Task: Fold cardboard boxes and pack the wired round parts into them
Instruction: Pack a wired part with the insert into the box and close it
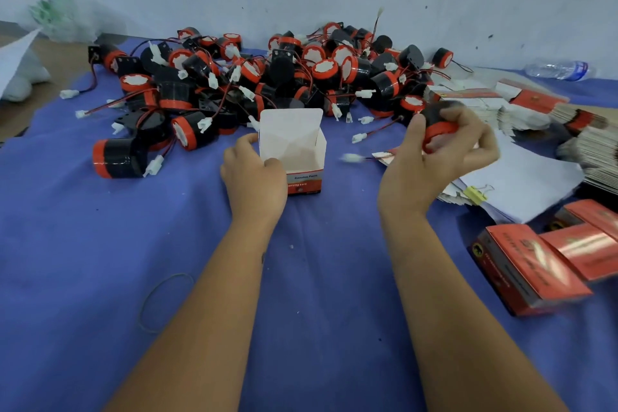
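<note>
An open white-and-red cardboard box [302, 157] stands upright on the blue cloth, its lid flap raised at the back. My left hand [252, 174] grips its left side, thumb over the near rim. To the right of the box, my right hand [441, 157] holds a black round part with a red band [438, 120], lifted off the cloth. Its wire trails left to a blurred white connector [351, 158]. A big pile of the same wired round parts [267, 77] lies behind the box.
Stacks of flat unfolded boxes [495, 104] and white paper with a yellow clip [475, 195] lie at right. Closed red boxes [541, 264] sit at near right. A rubber band [165, 303] lies near left; a water bottle [561, 69] lies far right by the wall.
</note>
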{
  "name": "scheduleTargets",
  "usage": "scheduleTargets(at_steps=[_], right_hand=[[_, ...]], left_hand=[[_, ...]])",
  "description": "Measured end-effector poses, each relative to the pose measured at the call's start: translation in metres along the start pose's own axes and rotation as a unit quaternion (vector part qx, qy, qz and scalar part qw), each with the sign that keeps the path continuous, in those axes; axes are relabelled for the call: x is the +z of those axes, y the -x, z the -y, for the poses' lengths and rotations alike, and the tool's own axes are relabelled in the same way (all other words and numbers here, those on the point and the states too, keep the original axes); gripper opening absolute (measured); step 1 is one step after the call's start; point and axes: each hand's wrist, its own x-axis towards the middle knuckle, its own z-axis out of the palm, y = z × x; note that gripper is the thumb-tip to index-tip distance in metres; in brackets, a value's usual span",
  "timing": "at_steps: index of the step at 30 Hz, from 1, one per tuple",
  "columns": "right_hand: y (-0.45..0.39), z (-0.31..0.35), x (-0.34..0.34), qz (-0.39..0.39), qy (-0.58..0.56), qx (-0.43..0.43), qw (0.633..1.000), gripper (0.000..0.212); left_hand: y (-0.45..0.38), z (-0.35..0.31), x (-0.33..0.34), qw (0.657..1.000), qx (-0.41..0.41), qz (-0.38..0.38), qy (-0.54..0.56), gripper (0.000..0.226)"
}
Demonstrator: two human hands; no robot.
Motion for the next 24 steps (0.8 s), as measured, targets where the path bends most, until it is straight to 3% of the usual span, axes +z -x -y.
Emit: scheduleTargets(at_steps=[3, 6, 10, 13, 17, 22, 24], right_hand=[[-0.007, 0.003, -0.004, 0.063, 0.090, -0.191, 0.975, 0.029], [0.008, 0.009, 0.000, 0.177, 0.088, -0.263, 0.945, 0.055], [0.040, 0.015, 0.012, 0.318, 0.043, -0.269, 0.908, 0.048], [0.050, 0.010, 0.014, 0.409, 0.086, -0.244, 0.875, 0.055], [0.046, 0.003, 0.012, 0.376, 0.165, -0.235, 0.881, 0.057], [0.046, -0.001, 0.013, 0.449, 0.235, -0.245, 0.826, 0.049], [0.046, -0.001, 0.015, 0.441, 0.257, -0.244, 0.825, 0.047]], left_hand=[[0.001, -0.001, 0.000, 0.999, 0.003, 0.004, 0.035, 0.047], [0.003, -0.004, -0.001, 0.992, -0.016, 0.030, 0.121, 0.048], [0.004, -0.004, -0.003, 0.977, -0.014, 0.087, 0.195, 0.038], [0.007, -0.004, -0.003, 0.972, 0.026, 0.108, 0.206, 0.028], [0.007, -0.006, -0.004, 0.968, 0.030, 0.140, 0.206, 0.026], [0.007, -0.008, -0.006, 0.964, 0.011, 0.159, 0.211, 0.033], [0.007, -0.007, -0.007, 0.959, -0.003, 0.169, 0.227, 0.045]])
